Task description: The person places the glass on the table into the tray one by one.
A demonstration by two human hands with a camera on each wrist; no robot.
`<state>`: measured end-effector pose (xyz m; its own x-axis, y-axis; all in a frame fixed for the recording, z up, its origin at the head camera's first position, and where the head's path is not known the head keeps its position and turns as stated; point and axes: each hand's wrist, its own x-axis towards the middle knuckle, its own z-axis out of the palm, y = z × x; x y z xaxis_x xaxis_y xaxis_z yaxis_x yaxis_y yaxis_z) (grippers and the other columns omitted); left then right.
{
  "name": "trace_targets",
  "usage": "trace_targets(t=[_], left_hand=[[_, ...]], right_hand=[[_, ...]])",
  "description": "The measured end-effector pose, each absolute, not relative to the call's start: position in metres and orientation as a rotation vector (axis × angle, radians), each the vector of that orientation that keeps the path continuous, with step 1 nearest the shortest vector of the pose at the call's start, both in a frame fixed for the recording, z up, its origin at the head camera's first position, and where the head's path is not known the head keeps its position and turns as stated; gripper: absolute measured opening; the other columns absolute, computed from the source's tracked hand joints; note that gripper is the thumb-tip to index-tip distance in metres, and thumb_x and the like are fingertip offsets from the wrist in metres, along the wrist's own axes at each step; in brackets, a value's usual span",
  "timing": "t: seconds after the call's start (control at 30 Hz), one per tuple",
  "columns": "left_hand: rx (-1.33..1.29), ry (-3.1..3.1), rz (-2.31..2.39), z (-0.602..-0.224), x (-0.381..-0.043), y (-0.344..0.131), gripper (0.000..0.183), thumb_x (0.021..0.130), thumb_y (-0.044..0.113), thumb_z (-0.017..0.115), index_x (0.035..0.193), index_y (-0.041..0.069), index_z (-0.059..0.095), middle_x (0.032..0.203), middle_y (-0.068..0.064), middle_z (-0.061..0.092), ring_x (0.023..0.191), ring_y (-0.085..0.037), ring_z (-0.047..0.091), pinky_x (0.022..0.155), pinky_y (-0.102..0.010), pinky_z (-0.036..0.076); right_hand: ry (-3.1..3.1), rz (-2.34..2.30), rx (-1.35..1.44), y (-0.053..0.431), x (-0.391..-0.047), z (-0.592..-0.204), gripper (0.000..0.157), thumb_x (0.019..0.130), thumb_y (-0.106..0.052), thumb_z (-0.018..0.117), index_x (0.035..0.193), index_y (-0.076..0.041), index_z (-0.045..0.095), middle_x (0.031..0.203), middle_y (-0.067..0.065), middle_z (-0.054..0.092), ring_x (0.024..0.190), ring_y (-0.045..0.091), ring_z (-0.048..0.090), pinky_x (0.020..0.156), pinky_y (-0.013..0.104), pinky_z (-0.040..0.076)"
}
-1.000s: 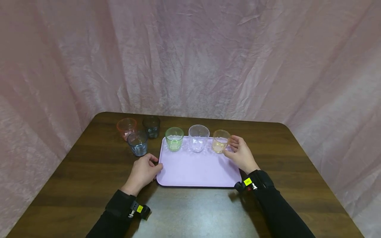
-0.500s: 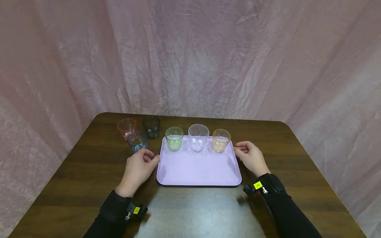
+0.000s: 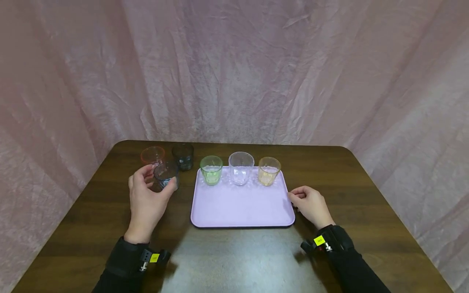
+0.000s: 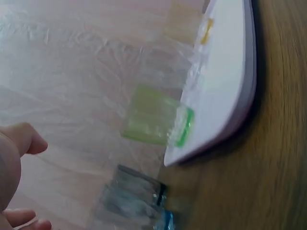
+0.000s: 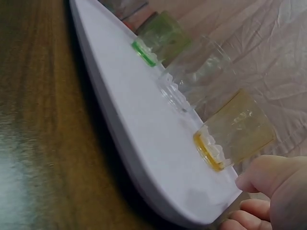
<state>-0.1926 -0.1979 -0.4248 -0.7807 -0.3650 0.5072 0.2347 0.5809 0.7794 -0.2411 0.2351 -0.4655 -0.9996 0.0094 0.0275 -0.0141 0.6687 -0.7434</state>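
In the head view my left hand [image 3: 148, 203] is at the blue glass [image 3: 165, 177], thumb on its right and fingers on its left. In the left wrist view the thumb [image 4: 33, 141] and fingers stand spread, with a gap to the blurred dark glasses. My right hand [image 3: 311, 205] is beside the right edge of the lilac tray [image 3: 242, 209], thumb tip right at the rim and fingers loosely curled outside it. Along the tray's far side stand a green glass [image 3: 211, 171], a clear glass [image 3: 241, 169] and a yellow glass [image 3: 269, 171].
Behind the blue glass stand a red-orange glass [image 3: 152, 155] and a dark grey glass [image 3: 182, 157], close together. All rests on a brown wooden table [image 3: 351, 195] with a pink curtain [image 3: 234, 73] hanging behind it.
My right hand has left the yellow glass and moved right, then nearer along the tray's right edge. My left hand has gone from the tray's left edge to the blue glass.
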Motion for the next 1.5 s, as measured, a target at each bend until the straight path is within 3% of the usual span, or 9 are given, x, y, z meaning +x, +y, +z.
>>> trace_targets(t=[0.17, 0.33, 0.73, 0.97, 1.5], left_hand=[[0.166, -2.259, -1.28, -0.432, -0.199, -0.207, 0.09, 0.079, 0.026, 0.084, 0.143, -0.006, 0.03, 0.135, -0.022, 0.035, 0.123, -0.03, 0.035, 0.102, -0.051, 0.035], [0.19, -2.37, -1.341, -0.443, -0.209, -0.215, 0.1, 0.078, 0.035, 0.085, 0.147, -0.006, 0.025, 0.14, -0.024, 0.029, 0.127, -0.035, 0.032, 0.103, -0.056, 0.033], [0.187, -2.457, -1.471, -0.468, -0.226, -0.234, 0.101, 0.082, 0.037, 0.083, 0.15, -0.002, 0.02, 0.143, -0.027, 0.029, 0.128, -0.042, 0.034, 0.102, -0.059, 0.036], [0.17, -2.448, -1.533, -0.474, -0.232, -0.24, 0.1, 0.082, 0.036, 0.082, 0.151, -0.003, 0.02, 0.139, -0.029, 0.039, 0.125, -0.039, 0.041, 0.1, -0.056, 0.04], [0.159, -2.378, -1.571, -0.477, -0.244, -0.237, 0.095, 0.081, 0.02, 0.084, 0.15, -0.003, 0.023, 0.136, -0.027, 0.046, 0.121, -0.033, 0.048, 0.1, -0.052, 0.041]], right_hand=[[-2.847, 1.273, -0.027, 0.241, -0.233, -0.471, 0.026, 0.092, -0.028, 0.072, 0.099, -0.003, 0.067, 0.082, 0.007, 0.068, 0.064, 0.017, 0.062, 0.058, 0.028, 0.055], [-2.843, 1.305, -0.05, 0.244, -0.226, -0.475, 0.025, 0.091, -0.025, 0.073, 0.099, -0.001, 0.068, 0.082, 0.007, 0.068, 0.063, 0.017, 0.063, 0.057, 0.028, 0.055], [-2.809, 1.247, -0.066, 0.235, -0.22, -0.484, 0.022, 0.09, -0.025, 0.074, 0.097, -0.005, 0.072, 0.08, 0.004, 0.069, 0.064, 0.013, 0.063, 0.058, 0.026, 0.054], [-2.79, 1.232, -0.065, 0.233, -0.221, -0.485, 0.018, 0.089, -0.023, 0.075, 0.094, -0.006, 0.073, 0.077, 0.003, 0.069, 0.062, 0.014, 0.062, 0.056, 0.028, 0.054], [-2.762, 1.231, -0.05, 0.234, -0.226, -0.488, 0.017, 0.088, -0.023, 0.075, 0.092, -0.006, 0.073, 0.077, 0.002, 0.069, 0.063, 0.014, 0.061, 0.056, 0.027, 0.053]])
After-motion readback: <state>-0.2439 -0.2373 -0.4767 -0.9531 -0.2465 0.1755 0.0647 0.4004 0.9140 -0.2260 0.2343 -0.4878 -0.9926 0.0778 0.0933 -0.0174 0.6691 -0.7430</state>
